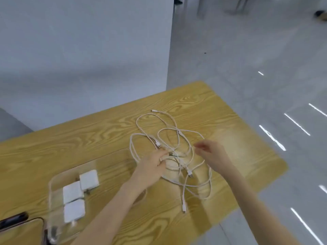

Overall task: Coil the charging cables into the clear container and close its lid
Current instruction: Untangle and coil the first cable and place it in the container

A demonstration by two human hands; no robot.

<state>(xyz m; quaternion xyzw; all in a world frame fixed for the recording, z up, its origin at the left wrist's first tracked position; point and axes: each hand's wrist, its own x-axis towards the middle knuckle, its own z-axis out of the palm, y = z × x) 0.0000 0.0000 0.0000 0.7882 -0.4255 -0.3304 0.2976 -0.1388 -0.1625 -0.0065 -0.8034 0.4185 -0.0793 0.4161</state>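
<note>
White cables (169, 152) lie in a loose tangle of loops on a wood-grain table (88, 137), and both bare arms reach out over them from the lower edge of the view. The left forearm runs up and to the right, and the left hand (153, 165) sits palm-down on the near left part of the tangle. Its fingers (163, 152) are bent around a few strands where the loops cross, so it grips the cables, though blur hides exactly how many strands it holds. The right forearm comes in from the lower right and angles up and to the left. The right hand (210, 150) hangs over the right side of the tangle with its fingers loosely spread and pointing left toward the other hand. It holds nothing, and whether it touches a strand beneath it cannot be told. The two hands are near each other but apart, with the middle of the tangle between them.

Cable loops spread away from the hands toward the far side of the table, and others trail toward the near edge, where one plug end (184, 207) lies alone. A clear container (58, 177) stands to the left of the left forearm, apart from the cables, with three white chargers (74, 195) inside it. A dark object (14, 221) lies at the lower left corner, too blurred to identify.
</note>
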